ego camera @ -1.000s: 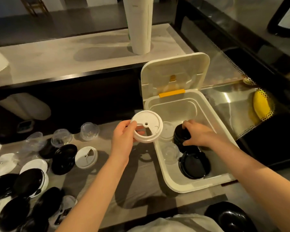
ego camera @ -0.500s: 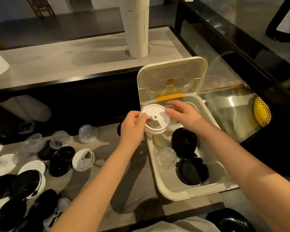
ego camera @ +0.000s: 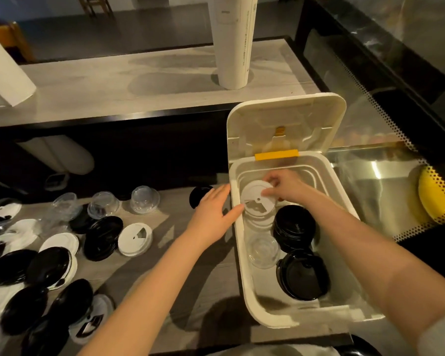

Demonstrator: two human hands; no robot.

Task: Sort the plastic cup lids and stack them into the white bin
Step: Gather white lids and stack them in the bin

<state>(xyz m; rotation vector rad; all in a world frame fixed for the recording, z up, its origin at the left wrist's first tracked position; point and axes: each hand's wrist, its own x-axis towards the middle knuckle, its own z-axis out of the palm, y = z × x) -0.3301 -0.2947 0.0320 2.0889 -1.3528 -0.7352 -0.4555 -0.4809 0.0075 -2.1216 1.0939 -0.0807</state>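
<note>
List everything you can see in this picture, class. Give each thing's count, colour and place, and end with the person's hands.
white bin: one, white, right end of the table, hinged cover raised
yellow latch: one, yellow, at the bin's back rim
held sip lid: one, white, inside the bin's far end
black lid stacks: two, black, inside the bin, right side
clear lids: a few, clear, inside the bin, left side
loose black lids: many, black, left part of the table
loose white lids: several, white, among the black ones
clear dome lids: at least three, clear, table's far edge
tall white tube: one, white, upright on the back counter
left hand: one, open, beside the bin's left wall
right hand: one, fingers pinching the held sip lid
</note>
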